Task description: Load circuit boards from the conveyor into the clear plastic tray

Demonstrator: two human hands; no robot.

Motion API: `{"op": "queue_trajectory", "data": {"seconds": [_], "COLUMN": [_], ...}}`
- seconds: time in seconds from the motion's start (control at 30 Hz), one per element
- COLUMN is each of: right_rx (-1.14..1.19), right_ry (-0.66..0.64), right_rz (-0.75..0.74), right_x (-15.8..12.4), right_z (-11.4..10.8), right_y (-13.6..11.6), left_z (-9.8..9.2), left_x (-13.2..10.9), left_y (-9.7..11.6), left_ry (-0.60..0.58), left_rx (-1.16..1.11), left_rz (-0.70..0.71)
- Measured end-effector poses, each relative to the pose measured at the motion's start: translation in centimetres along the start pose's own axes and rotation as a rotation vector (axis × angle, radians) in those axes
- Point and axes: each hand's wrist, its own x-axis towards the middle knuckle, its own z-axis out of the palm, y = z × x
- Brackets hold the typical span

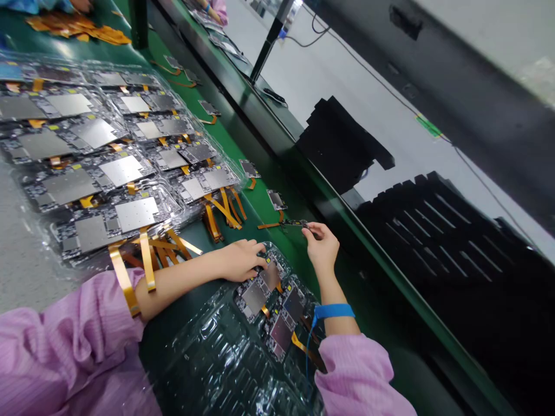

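Note:
My left hand (240, 260) rests with curled fingers on a circuit board (260, 286) in a clear plastic tray (217, 358); it grips the board's top edge. My right hand (321, 245) pinches the end of a small board with an orange flex cable (284, 223) that lies on the green belt (260, 202). A blue wrist strap (333, 312) circles my right wrist. Both sleeves are pink.
Clear trays filled with several circuit boards (99, 173) and orange flex cables spread across the left. More small boards (250, 168) lie along the green belt. Black foam trays (433, 231) stack on the right. Another person's pink sleeve (219, 8) shows at the far top.

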Motion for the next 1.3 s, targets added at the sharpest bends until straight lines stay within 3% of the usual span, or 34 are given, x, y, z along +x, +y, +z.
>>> {"op": "queue_trajectory", "data": {"seconds": [0.1,0.2,0.3,0.4,0.47,0.6,0.73,0.87,1.0,1.17,1.3], "right_rx": [0.046,0.034,-0.002,0.07,0.113,0.161,0.232,0.201,0.068,-0.205,-0.249], "right_ry": [-0.018,-0.136,-0.5,-0.812,-0.891,-0.881,-0.881,-0.812,-0.69,-0.741,-0.807], "right_rz": [-0.041,-0.054,0.071,0.335,0.449,0.574,0.626,0.656,0.541,0.448,0.439], "right_x": [-1.1,-3.5,-6.6,-10.2,-12.7,-16.6,-18.7,-19.6,-19.7,-18.7,-17.9], "right_z": [-3.3,-9.5,-15.4,-18.0,-17.7,-15.6,-14.2,-12.9,-12.1,-13.3,-13.8], "right_y": [-2.1,-4.5,-5.5,-4.4,-2.7,1.2,3.1,3.2,3.0,2.7,2.3], "left_z": [0.0,-0.1,-0.2,-0.2,-0.2,-0.4,-0.4,-0.3,-0.2,-0.1,0.0], "left_x": [-0.1,-0.1,-0.1,-0.1,-0.2,-0.3,-0.4,-0.5,-0.5,-0.5,-0.5], "left_y": [0.0,0.1,0.3,0.5,0.5,0.5,0.4,0.3,0.2,0.3,0.3], "left_ry": [-0.005,-0.023,-0.044,-0.056,-0.063,-0.068,-0.051,-0.041,-0.035,-0.035,-0.036], "left_rx": [-0.02,-0.026,-0.012,-0.001,-0.004,-0.016,-0.011,-0.012,-0.011,-0.01,-0.006], "left_rz": [-0.001,-0.015,-0.032,-0.045,-0.052,-0.051,-0.04,-0.033,-0.024,-0.025,-0.032]}}
